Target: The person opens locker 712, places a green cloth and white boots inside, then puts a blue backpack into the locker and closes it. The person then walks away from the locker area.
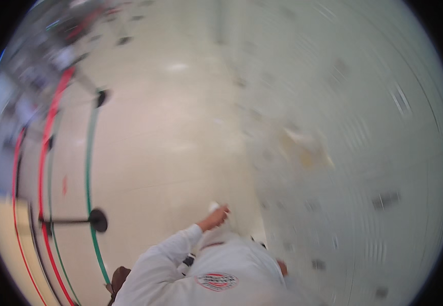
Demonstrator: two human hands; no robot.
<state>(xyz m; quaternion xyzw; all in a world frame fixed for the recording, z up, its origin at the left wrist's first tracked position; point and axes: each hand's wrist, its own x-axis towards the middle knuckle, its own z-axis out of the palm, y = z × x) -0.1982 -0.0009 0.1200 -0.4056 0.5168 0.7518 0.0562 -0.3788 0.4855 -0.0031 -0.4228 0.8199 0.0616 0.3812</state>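
Observation:
My left hand [215, 219] is in front of my body over the pale floor, its white sleeve reaching up from the lower edge. Its fingers look curled. A small white thing [214, 206] shows right at the fingers; blur hides what it is and whether it is gripped. My right hand [282, 267] shows only as a small patch of skin beside the right edge of my white top [247, 265]. Its fingers are hidden by the top and smeared by motion.
Along the left run red and green floor lines [90, 168], with a black round-based post [98, 220] across them. A tall, pale panelled surface [344, 168] with smeared dark marks fills the right. Blurred equipment [38, 76] stands far left. A dark brown thing [120, 278] shows beside my left arm.

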